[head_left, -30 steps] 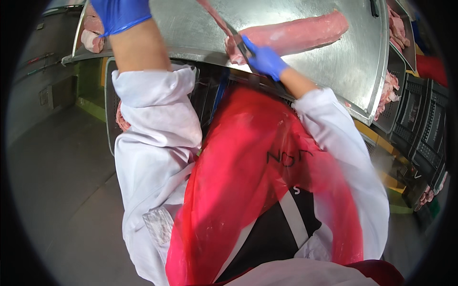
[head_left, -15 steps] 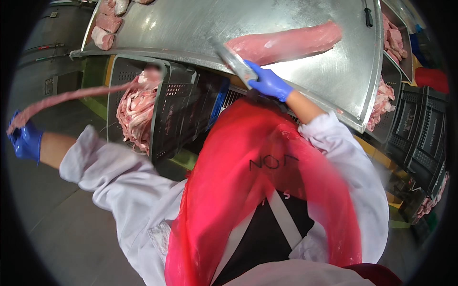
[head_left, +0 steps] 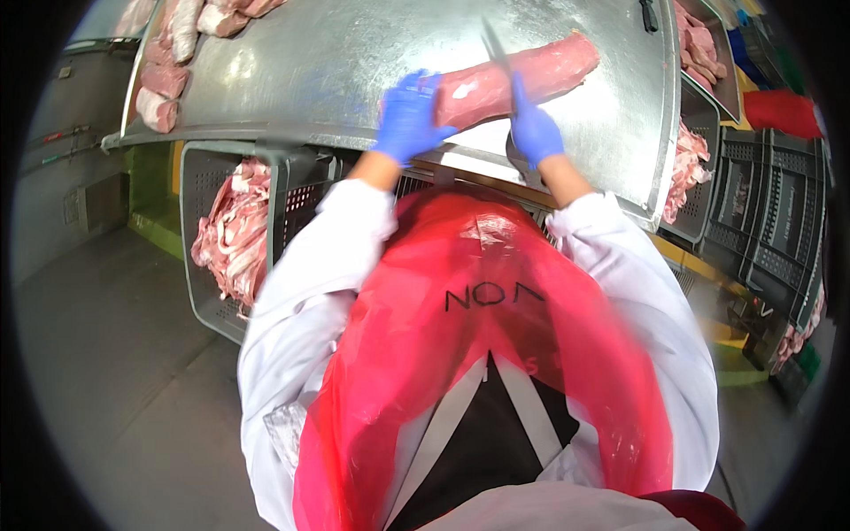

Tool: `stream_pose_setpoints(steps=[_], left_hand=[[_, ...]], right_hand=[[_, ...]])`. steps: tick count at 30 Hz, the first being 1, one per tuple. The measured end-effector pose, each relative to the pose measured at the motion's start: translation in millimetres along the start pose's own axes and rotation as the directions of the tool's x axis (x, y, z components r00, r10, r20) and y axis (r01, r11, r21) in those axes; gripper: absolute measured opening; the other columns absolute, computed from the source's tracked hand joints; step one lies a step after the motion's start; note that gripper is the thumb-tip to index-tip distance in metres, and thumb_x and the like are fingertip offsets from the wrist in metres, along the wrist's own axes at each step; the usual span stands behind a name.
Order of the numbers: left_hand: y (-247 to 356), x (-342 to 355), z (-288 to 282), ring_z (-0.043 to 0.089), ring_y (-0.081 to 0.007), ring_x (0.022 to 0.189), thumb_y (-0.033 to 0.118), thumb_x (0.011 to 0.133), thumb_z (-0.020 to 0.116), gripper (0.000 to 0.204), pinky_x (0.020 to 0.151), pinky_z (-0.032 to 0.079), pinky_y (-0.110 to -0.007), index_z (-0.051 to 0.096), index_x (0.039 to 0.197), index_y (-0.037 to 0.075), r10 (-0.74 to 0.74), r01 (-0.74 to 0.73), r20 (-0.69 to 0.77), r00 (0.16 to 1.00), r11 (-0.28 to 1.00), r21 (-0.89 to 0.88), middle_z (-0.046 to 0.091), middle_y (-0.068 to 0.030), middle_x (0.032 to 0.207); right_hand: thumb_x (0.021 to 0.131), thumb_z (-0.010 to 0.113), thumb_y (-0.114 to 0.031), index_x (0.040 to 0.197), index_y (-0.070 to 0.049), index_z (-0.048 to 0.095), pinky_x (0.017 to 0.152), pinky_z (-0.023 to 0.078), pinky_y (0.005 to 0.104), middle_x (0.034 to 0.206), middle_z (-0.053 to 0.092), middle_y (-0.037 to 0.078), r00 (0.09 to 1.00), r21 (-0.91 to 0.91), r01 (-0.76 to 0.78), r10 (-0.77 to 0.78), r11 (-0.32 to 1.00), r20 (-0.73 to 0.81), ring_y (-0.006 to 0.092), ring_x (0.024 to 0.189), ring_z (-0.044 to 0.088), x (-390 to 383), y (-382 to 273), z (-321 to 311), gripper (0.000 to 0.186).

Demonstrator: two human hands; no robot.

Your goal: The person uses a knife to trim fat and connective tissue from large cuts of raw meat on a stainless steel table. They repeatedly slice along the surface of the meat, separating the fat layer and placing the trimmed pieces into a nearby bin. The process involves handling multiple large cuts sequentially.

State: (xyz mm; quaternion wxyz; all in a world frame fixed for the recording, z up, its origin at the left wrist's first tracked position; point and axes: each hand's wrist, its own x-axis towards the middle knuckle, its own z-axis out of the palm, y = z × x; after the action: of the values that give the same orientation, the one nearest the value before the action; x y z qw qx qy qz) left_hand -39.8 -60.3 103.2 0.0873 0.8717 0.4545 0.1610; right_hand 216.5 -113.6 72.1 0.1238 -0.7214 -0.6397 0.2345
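A long pink piece of meat (head_left: 558, 62) lies diagonally on the steel work table (head_left: 310, 71). My left hand (head_left: 409, 119), in a blue glove, grips its left end, slightly blurred by motion. My right hand (head_left: 533, 128), also gloved in blue, is closed on a knife (head_left: 496, 46), whose blurred blade points away from me across the middle of the meat. Whether the blade touches the surface is unclear.
Meat chunks (head_left: 164, 80) sit at the table's left. A grey crate of trimmings (head_left: 232, 230) stands below, left. At right are a tray of meat (head_left: 695, 44), another crate with trimmings (head_left: 683, 177), stacked dark crates (head_left: 766, 221) and a dark-handled tool (head_left: 647, 14).
My left hand has swung back from low on the left to the meat; the strip it held is no longer in it. The knife has moved right and upright over the meat.
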Motion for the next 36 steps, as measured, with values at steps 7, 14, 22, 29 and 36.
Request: stream_pose_setpoints(steps=[7, 14, 22, 29, 36], left_hand=[[26, 43, 48, 0.053, -0.0354, 0.118, 0.033, 0.065, 0.076, 0.076, 0.101, 0.041, -0.049, 0.049, 0.130, 0.004, -0.007, -0.002, 0.333, 0.943, 1.000, 0.027, 0.058, -0.0168, 0.119], [-26, 126, 53, 0.065, -0.0404, 0.103, 0.036, 0.067, 0.075, 0.060, 0.091, 0.054, -0.048, 0.061, 0.114, 0.001, -0.163, 0.182, 0.331, 0.929, 0.983, -0.027, 0.067, -0.0213, 0.111], [-132, 177, 74, 0.066, -0.0323, 0.101, 0.031, 0.079, 0.077, 0.073, 0.094, 0.054, -0.041, 0.051, 0.134, -0.009, -0.196, 0.810, 0.786, 0.586, 0.113, -0.575, 0.066, -0.0199, 0.115], [-90, 114, 28, 0.056, -0.0406, 0.124, 0.017, 0.079, 0.068, 0.076, 0.109, 0.046, -0.054, 0.039, 0.149, 0.006, -0.101, 0.450, 0.577, 0.811, -0.524, -0.723, 0.056, -0.0206, 0.135], [127, 329, -37, 0.057, -0.0361, 0.123, 0.028, 0.091, 0.069, 0.071, 0.111, 0.043, -0.045, 0.038, 0.149, 0.003, 0.186, 0.370, 0.332, 0.925, -0.239, -0.898, 0.056, -0.0202, 0.137]], right_hand=[[0.090, 0.046, -0.001, 0.162, -0.022, 0.005, 0.075, 0.047, 0.0582, 0.088, 0.065, 0.034, 0.984, 0.056, -0.114, 0.105, 0.992, 0.146, 0.0514, 0.080, 0.064, -36, 13, 6, 0.085], [0.093, 0.049, -0.008, 0.162, -0.020, 0.003, 0.076, 0.048, 0.0574, 0.086, 0.065, 0.035, 0.975, 0.103, -0.168, 0.150, 0.980, 0.166, 0.0518, 0.079, 0.064, 6, -4, 2, 0.083], [0.098, 0.048, -0.014, 0.161, -0.020, 0.010, 0.079, 0.049, 0.0565, 0.095, 0.066, 0.033, 0.927, 0.193, -0.295, 0.231, 0.936, 0.297, 0.0501, 0.083, 0.065, -33, -10, 2, 0.074], [0.096, 0.054, -0.013, 0.161, -0.021, 0.018, 0.075, 0.055, 0.0427, 0.101, 0.071, 0.025, 0.995, 0.433, 0.068, -0.027, 0.899, -0.101, 0.0357, 0.072, 0.069, -156, 59, -30, 0.075], [0.091, 0.059, -0.010, 0.161, -0.027, 0.018, 0.068, 0.050, 0.0373, 0.095, 0.069, 0.025, 0.959, 0.562, -0.190, 0.275, 0.805, -0.071, 0.0249, 0.062, 0.062, -187, 138, -84, 0.083]])
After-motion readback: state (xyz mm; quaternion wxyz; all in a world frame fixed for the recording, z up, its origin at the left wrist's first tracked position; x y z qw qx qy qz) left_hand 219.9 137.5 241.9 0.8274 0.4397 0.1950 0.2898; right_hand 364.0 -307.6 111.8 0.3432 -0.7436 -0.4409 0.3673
